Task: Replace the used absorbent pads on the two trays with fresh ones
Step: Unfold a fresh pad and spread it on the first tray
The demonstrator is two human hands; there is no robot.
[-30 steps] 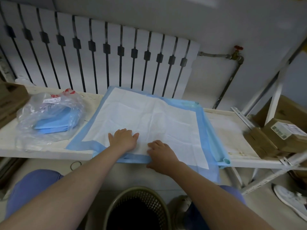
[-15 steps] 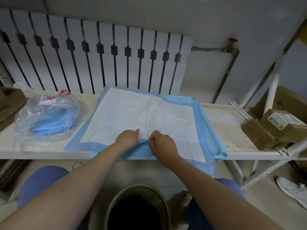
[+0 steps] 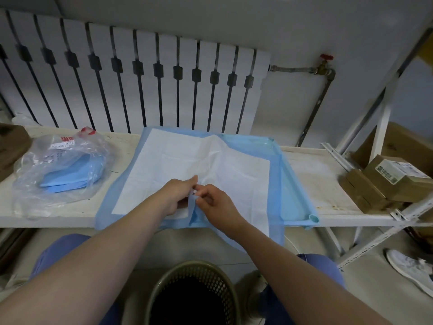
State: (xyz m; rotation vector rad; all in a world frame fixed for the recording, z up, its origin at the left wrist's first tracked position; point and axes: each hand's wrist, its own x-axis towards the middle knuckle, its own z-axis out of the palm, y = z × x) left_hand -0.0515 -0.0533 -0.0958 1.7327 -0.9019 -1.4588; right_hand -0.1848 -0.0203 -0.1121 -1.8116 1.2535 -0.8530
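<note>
A white absorbent pad with a blue border (image 3: 164,165) lies spread over a blue tray (image 3: 293,184) on the white shelf. My left hand (image 3: 177,194) and my right hand (image 3: 216,202) meet at the pad's near edge and pinch it, pulling the edge up into a raised fold between them. The pad's near right corner hangs over the shelf's front edge. A clear plastic bag of folded blue pads (image 3: 65,170) lies on the shelf to the left. Only one tray is in view.
A mesh waste basket (image 3: 194,292) stands on the floor between my knees. Cardboard boxes (image 3: 384,181) sit on the shelf's right end, another box (image 3: 11,146) at far left. A radiator (image 3: 131,76) and a pipe with a red valve (image 3: 325,64) back the shelf.
My hands went from lying flat on the pad's near edge to coming together and pinching it up into a fold. The pad now wrinkles toward the middle.
</note>
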